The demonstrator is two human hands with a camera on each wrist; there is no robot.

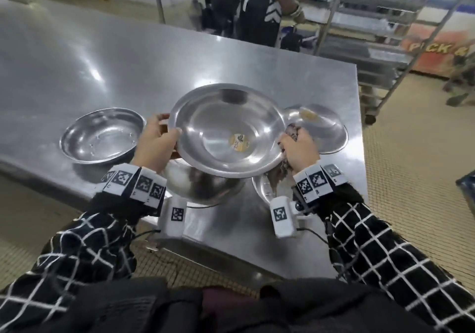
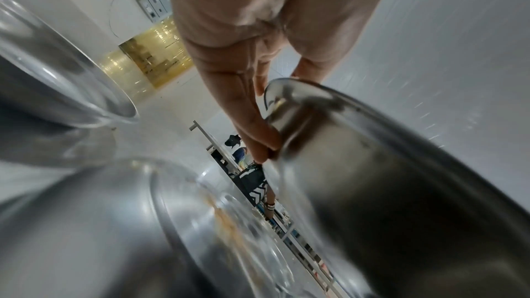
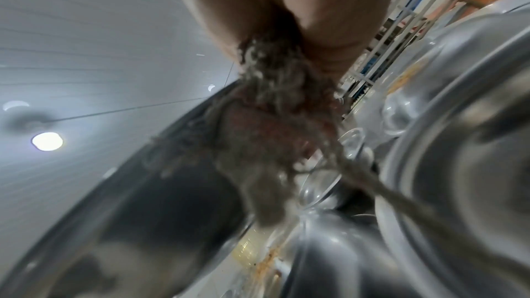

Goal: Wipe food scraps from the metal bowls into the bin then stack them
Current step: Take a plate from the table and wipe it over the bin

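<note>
While it is held clear of the steel table (image 1: 108, 57), the large metal bowl (image 1: 228, 129) tilts slightly toward the person, its open side up and a round yellow sticker (image 1: 239, 142) on its inner floor. The left hand (image 1: 156, 143) grips the bowl's left rim, thumb over the top edge and fingers curled beneath; the left wrist view shows those fingers (image 2: 252, 121) pressed against the outer wall under the rim. The right hand (image 1: 299, 150) is at the bowl's right rim, its fingers closed around a frayed, dark wiping cloth (image 3: 275, 126) whose loose threads hang down beside the bowl. Directly below the held bowl sits another metal bowl (image 1: 205, 188) on the table, with orange-brown food smears visible near its rim in the wrist views. A smaller bowl (image 1: 267, 188) lies just right of that one, mostly hidden by the right wrist. Farther right, a bowl with a tan scrap (image 1: 321, 129) rests near the table's edge. To the left, well apart, stands an empty-looking bowl (image 1: 101, 137). Behind the table stand another person (image 1: 259, 8) and a wheeled metal rack (image 1: 385, 24).
</note>
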